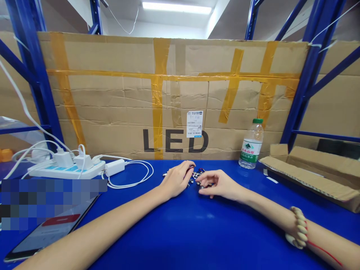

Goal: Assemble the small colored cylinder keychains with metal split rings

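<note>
A small heap of shiny metal parts point(192, 180), some dark and some silvery, lies on the blue tabletop between my hands. My left hand point(176, 180) rests palm down at the heap's left side, its fingers bent loosely and apart from the thumb. Dark red bits show by its fingertips. From the right, my right hand point(218, 183) curves around the near side of the heap, with a gap between thumb and forefinger. Dark round pieces show in that gap; whether the fingers touch them is unclear. One silvery piece pokes out left of my left hand.
A white power strip point(67, 168) with plugs and a looped cable point(146, 176) sits at left, behind a tablet-like device point(56, 228). At right stand a water bottle point(251, 144) and an open cardboard box point(309, 172). A large taped carton point(126, 101) walls off the back.
</note>
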Demonstrator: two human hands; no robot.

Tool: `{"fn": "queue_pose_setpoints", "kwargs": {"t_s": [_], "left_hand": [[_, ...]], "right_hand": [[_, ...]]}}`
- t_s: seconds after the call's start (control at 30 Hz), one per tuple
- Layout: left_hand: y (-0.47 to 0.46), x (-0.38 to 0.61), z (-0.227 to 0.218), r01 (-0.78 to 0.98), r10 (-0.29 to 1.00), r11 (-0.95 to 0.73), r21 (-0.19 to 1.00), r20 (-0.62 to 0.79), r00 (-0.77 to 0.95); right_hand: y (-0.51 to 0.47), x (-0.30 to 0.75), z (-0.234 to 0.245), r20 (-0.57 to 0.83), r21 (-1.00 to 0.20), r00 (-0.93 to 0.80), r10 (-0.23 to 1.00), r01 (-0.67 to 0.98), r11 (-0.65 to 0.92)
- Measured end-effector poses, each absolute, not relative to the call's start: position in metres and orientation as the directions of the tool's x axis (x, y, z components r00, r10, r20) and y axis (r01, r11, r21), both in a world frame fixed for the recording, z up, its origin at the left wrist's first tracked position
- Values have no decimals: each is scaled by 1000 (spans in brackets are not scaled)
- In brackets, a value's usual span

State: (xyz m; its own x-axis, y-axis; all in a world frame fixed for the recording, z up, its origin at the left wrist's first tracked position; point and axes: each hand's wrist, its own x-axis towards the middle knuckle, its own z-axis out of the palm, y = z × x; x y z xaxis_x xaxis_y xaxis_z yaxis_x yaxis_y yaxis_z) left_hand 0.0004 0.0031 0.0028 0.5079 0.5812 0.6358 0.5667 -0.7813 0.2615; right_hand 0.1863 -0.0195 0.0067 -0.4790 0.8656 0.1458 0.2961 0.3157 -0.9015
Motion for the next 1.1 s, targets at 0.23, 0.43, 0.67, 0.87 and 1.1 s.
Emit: {"fn": "queue_pose_setpoints", "kwargs": {"t_s": [0.23, 0.43, 0.67, 0.87, 1.1], "left_hand": [[2, 0, 4, 555, 557, -799, 233, 634, 536], [1, 0, 4, 540, 542, -813, 218, 621, 565], [3, 0, 4, 518, 520, -832, 198, 601, 607], [4, 0, 5, 506, 498, -846, 167, 586, 639], [5, 1, 4, 505, 489, -850, 148, 577, 654]], "right_hand": [[-10, 188, 7, 193, -962, -213, 958, 149, 227], [-6, 190, 4, 254, -951, -149, 956, 144, 275], [-7, 190, 3, 340, -921, -55, 939, 182, 344], [-8, 190, 5, 352, -923, -28, 936, 159, 352], [-9, 190, 6, 342, -919, -29, 939, 198, 341]]}}
